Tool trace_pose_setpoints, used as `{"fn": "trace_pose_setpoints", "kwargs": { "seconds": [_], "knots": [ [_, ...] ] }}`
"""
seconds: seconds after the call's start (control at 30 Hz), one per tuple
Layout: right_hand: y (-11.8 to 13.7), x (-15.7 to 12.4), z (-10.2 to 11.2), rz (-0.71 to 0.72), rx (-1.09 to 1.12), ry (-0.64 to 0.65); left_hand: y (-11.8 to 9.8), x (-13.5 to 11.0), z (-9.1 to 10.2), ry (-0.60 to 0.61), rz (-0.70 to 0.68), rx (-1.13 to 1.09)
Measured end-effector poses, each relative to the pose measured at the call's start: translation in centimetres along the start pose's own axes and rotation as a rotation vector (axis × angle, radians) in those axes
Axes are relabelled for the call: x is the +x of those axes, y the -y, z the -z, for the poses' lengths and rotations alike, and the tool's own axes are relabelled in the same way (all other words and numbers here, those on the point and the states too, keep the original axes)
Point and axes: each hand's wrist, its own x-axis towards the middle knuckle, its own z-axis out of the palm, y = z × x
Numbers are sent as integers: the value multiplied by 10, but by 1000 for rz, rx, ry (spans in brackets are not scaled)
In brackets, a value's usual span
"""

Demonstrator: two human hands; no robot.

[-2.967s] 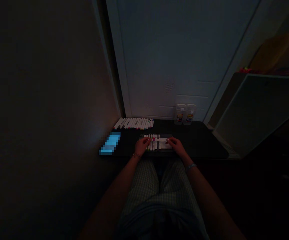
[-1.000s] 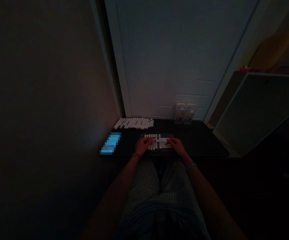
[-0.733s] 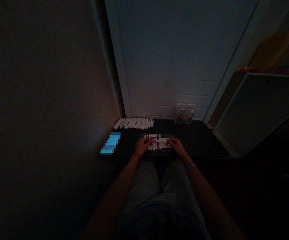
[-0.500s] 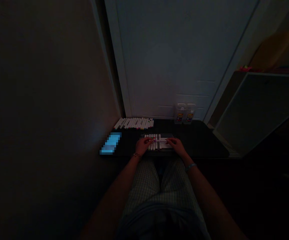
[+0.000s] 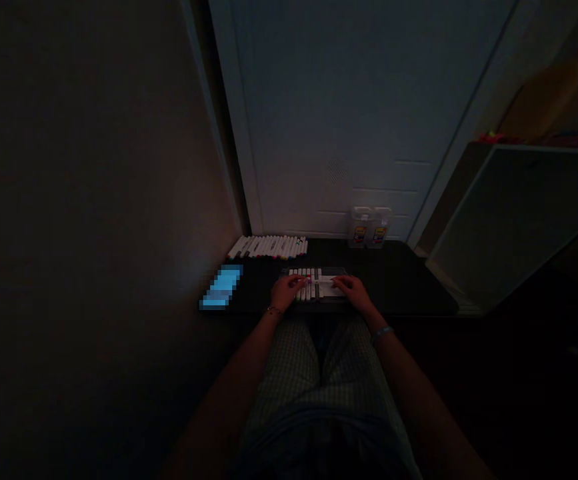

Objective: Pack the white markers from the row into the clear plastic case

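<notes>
A white marker [image 5: 325, 282] lies crosswise between my hands, over an open case [image 5: 337, 271] at the table's front edge. My left hand [image 5: 287, 291] pinches its left end, and my right hand [image 5: 353, 289] pinches its right end. Under and beside my left fingers, a row of white markers [image 5: 301, 273] stands side by side in the left part of the case. Beneath my right fingers is a pale flat area [image 5: 329, 291] of the case. The fingertips are small and dark in this light.
On the black table [image 5: 393, 280], many loose white markers [image 5: 271, 247] lie in a row at the back left. A lit, blurred phone-like screen [image 5: 222, 287] lies at the left. Two clear plastic cases [image 5: 370, 230] stand against the white door [image 5: 309, 120]. A board [image 5: 519, 213] leans at the right.
Both hands stay almost in place, with the marker still held between them. The light on the scene has shifted slightly.
</notes>
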Motion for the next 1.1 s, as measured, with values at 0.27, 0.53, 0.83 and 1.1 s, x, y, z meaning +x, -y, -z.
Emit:
{"fn": "trace_pose_setpoints", "kwargs": {
  "seconds": [0.27, 0.53, 0.83, 1.1],
  "knots": [
    [2, -3, -4, 19, -118, -6, -1, -1, 1, -20, 9, -9],
    [14, -9, -5, 88, -249, -46, -6, -1, 3, -38, 3, -45],
    [42, -15, -13, 259, -516, -119, -40, -5, 25, -157, -195, 3],
    [57, -12, -32, 217, -482, -235, -83, -13, 18, -33, -417, -184]
  ]
}}
